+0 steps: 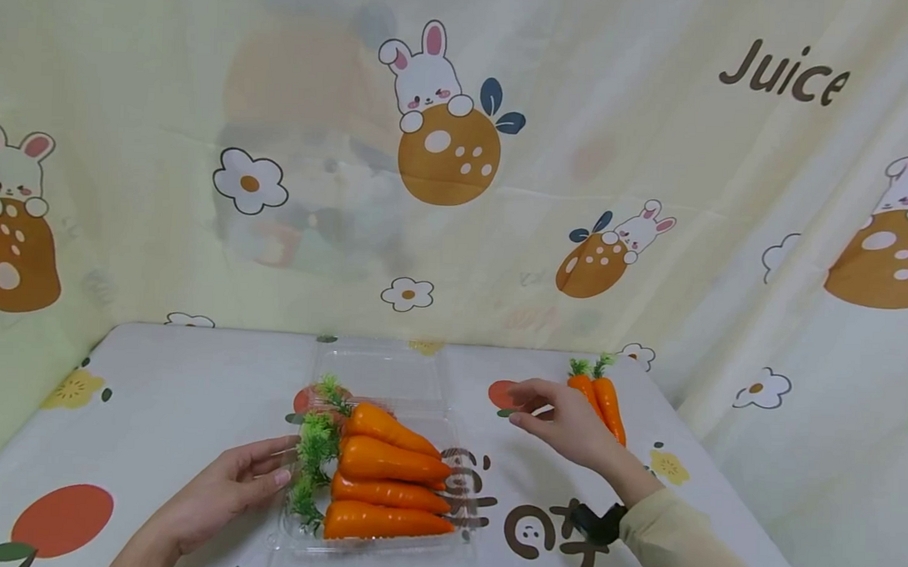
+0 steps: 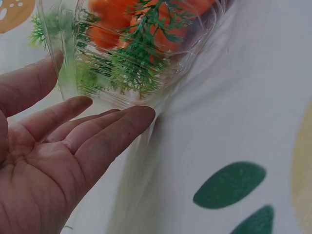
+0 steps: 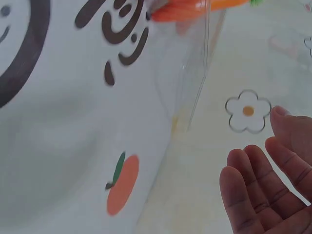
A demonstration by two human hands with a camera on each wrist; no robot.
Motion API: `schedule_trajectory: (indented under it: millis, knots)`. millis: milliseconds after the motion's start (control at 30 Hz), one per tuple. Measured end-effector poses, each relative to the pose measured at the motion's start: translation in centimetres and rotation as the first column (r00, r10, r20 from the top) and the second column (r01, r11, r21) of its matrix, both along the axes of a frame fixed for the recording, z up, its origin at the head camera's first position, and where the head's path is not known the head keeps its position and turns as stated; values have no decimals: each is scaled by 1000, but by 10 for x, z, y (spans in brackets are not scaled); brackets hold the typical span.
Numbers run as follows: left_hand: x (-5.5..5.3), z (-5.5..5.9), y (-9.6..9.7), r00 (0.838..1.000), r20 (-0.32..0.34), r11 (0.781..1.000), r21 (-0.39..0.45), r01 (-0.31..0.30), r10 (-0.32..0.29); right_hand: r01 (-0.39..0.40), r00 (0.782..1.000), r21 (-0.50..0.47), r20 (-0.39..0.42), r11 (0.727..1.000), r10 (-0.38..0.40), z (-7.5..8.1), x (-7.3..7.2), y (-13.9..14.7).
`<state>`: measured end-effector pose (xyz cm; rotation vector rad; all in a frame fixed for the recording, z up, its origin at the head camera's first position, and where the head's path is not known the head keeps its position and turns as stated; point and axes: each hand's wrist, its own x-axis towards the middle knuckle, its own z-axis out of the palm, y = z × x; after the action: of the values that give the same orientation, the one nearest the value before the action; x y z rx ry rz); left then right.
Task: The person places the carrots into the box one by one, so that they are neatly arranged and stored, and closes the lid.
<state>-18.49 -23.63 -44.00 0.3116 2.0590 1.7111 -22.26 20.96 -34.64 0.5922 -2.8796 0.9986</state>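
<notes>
Several orange carrots (image 1: 391, 461) with green leafy tops (image 1: 315, 445) lie side by side in a clear plastic clamshell box (image 1: 370, 547). Its lid (image 1: 379, 373) stands raised at the back. At the box's left side is my left hand (image 1: 225, 492), fingers extended; in the left wrist view its fingertips (image 2: 141, 114) come right up to the box's end wall. My right hand (image 1: 569, 425) holds nothing and hovers right of the box, fingers loosely bent. Just beyond it lie two more carrots (image 1: 610, 406), partly hidden behind that hand.
A white cloth (image 1: 196, 366) printed with fruit, flowers and dark lettering covers the table. Behind it hangs a pale yellow curtain (image 1: 312, 253) with rabbit prints, and more curtain closes off both sides. A dark band (image 1: 597, 522) circles my right wrist.
</notes>
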Motion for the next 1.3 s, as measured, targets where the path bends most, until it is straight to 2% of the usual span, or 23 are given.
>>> schedule_trajectory:
  millis: [333, 667, 967, 1300]
  knots:
    - [-1, -1, 0, 1000, -1, 1000, 2, -1, 1, 134, 990, 32, -39, 991, -132, 2, -2, 39]
    - [-1, -1, 0, 1000, -7, 1000, -5, -5, 5, 288, 958, 60, -30, 956, -286, -3, -9, 83]
    - [-1, -2, 0, 1000, -10, 1000, 1, 2, -2, 315, 949, 19, 12, 949, -316, -10, -13, 110]
    - [-1, -3, 0, 1000, -6, 1000, -3, -1, 1, 397, 916, 28, 50, 918, -398, -18, -14, 123]
